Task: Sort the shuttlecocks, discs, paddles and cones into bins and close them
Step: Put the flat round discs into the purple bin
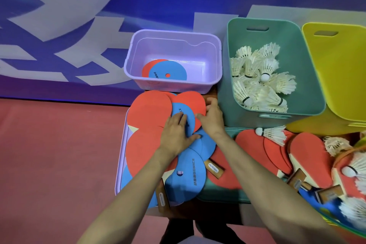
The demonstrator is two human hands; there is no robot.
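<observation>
3 bins far, purple bin [214, 59] holding 2 discs [168, 69], green bin [233, 85] full of shuttlecocks [261, 77], yellow bin [336, 69], left hand [175, 132] spread flat on near disc pile [146, 117], right hand [212, 118] pinching a red disc [193, 101]

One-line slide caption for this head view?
Both hands, left hand and right hand, gather red and blue discs before the lilac bin; shuttlecocks fill the green bin.

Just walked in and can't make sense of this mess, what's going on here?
A person is sorting sports gear into bins. Both hands, left hand and right hand, rest on a blue disc atop a pile of red and blue discs. The purple bin beyond holds only a couple of discs, the green bin holds shuttlecocks, and paddles and a few loose shuttlecocks lie to the right.
</observation>
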